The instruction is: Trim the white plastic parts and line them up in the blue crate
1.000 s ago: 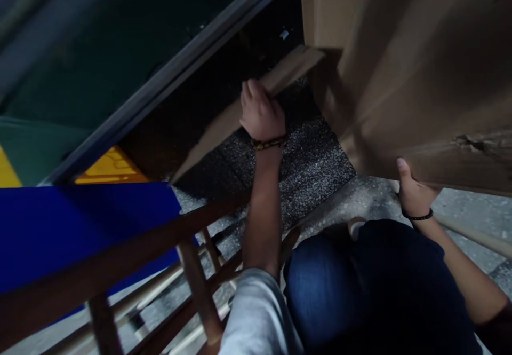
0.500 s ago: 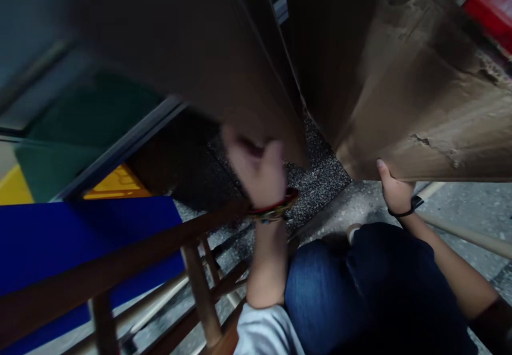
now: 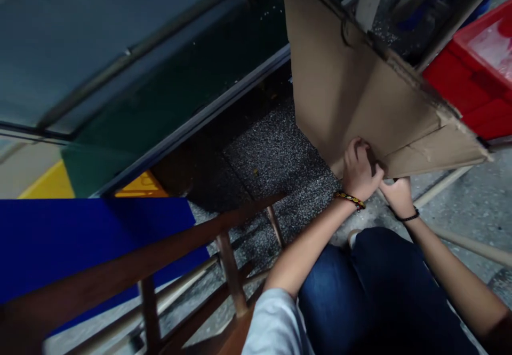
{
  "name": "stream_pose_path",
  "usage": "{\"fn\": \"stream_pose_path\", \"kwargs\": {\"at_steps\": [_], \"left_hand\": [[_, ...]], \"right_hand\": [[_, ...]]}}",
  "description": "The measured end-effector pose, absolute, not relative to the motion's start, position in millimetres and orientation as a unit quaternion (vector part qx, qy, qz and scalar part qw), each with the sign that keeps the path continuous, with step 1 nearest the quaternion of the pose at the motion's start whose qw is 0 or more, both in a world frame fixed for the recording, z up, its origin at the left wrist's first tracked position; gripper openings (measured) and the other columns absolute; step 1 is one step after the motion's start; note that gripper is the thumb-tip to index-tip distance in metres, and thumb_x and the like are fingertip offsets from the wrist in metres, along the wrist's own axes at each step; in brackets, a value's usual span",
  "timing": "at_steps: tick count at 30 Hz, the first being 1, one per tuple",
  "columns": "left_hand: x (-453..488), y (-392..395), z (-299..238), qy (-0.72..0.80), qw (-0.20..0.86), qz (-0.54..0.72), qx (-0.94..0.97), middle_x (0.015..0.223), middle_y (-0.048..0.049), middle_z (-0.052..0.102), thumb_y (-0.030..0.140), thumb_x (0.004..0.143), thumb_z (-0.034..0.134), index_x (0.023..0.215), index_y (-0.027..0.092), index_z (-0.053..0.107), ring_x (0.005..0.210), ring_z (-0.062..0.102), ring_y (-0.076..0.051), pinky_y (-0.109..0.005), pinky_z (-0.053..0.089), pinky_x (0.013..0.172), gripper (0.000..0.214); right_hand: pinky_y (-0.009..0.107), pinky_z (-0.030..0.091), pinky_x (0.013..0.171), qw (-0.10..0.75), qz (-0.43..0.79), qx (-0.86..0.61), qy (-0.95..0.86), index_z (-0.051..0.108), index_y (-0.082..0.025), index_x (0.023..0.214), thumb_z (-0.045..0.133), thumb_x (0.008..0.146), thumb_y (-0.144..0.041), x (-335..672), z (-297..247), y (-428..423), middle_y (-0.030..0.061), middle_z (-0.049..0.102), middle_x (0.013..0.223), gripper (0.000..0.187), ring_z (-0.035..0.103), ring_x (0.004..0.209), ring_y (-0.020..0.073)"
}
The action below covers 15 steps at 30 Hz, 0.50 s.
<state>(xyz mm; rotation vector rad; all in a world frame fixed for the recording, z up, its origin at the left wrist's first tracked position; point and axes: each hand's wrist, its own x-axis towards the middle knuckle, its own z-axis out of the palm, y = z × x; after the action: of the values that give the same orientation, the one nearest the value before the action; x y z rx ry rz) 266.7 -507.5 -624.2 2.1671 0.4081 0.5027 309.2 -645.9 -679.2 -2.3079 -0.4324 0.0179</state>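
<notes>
A folded brown cardboard sheet (image 3: 336, 77) stands tilted in front of me, worn along its upper edge. Around its lower edge, close to the corner, my left hand (image 3: 358, 171) is closed, fingers curled against the face of the board. My right hand (image 3: 399, 197) grips the same edge just to the right, partly beneath the board, so some of its fingers are hidden. The two hands meet at the thumbs.
A brown wooden rail (image 3: 160, 256) with upright bars runs at my left, beside a blue panel (image 3: 80, 253). Behind the cardboard's right side is a red crate (image 3: 476, 83). A glass wall with a dark green lower band (image 3: 180, 88) stands at the left.
The left cardboard panel has swung right against the rest, uncovering the floor and glass wall. My left hand, open and blurred before, has moved right and closed on the lower edge.
</notes>
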Motion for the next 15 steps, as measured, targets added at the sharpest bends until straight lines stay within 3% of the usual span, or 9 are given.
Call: {"fn": "stream_pose_path", "kwargs": {"at_steps": [4,7,10,12,15], "left_hand": [[278,-512,-608,0.239,0.454,0.137,0.847,0.148,-0.0245,0.039,0.015,0.074,0.057,0.129,0.010,0.042,0.144,0.037,-0.035,-0.049,0.032,0.122,0.057],[286,-520,-585,0.294,0.459,0.117,0.830,0.161,-0.0255,0.021,0.014,0.072,0.056,0.148,0.004,0.026,0.153,0.022,-0.034,-0.046,0.024,0.126,0.083],[296,-527,-560,0.316,0.446,0.077,0.834,0.167,-0.0210,0.010,0.017,0.071,0.057,0.156,0.006,0.017,0.156,0.009,-0.036,-0.055,0.016,0.127,0.095],[301,-530,-547,0.328,0.440,0.047,0.835,0.167,-0.0194,0.010,0.019,0.070,0.058,0.157,0.007,0.018,0.156,0.007,-0.036,-0.060,0.012,0.126,0.096],[294,-532,-532,0.372,0.429,0.015,0.823,0.167,-0.0212,0.009,0.021,0.071,0.060,0.156,0.005,0.020,0.156,0.006,-0.035,-0.058,0.013,0.126,0.095]], "right_hand": [[0.047,0.044,0.106,0.541,0.075,-0.835,-0.068,0.065,-0.014,0.104,0.079,0.059,-0.047,309,-659,-637,0.0142,0.073,0.107,0.057,0.064,0.109,0.0277],[0.045,0.046,0.105,0.562,0.076,-0.824,-0.018,0.062,-0.013,0.104,0.076,0.062,-0.051,314,-648,-630,0.0150,0.072,0.107,0.059,0.064,0.108,0.0267],[0.045,0.048,0.102,0.556,0.088,-0.827,0.017,0.061,-0.014,0.104,0.079,0.062,-0.049,320,-638,-630,0.0125,0.072,0.105,0.058,0.065,0.107,0.0268],[0.043,0.053,0.095,0.538,0.118,-0.834,0.030,0.061,-0.014,0.106,0.078,0.072,-0.046,324,-630,-632,0.0096,0.071,0.104,0.049,0.066,0.101,0.0241],[0.039,0.058,0.083,0.490,0.183,-0.852,0.038,0.063,-0.014,0.112,0.066,0.093,-0.041,328,-617,-636,0.0071,0.068,0.107,0.034,0.067,0.092,0.0186]]}}
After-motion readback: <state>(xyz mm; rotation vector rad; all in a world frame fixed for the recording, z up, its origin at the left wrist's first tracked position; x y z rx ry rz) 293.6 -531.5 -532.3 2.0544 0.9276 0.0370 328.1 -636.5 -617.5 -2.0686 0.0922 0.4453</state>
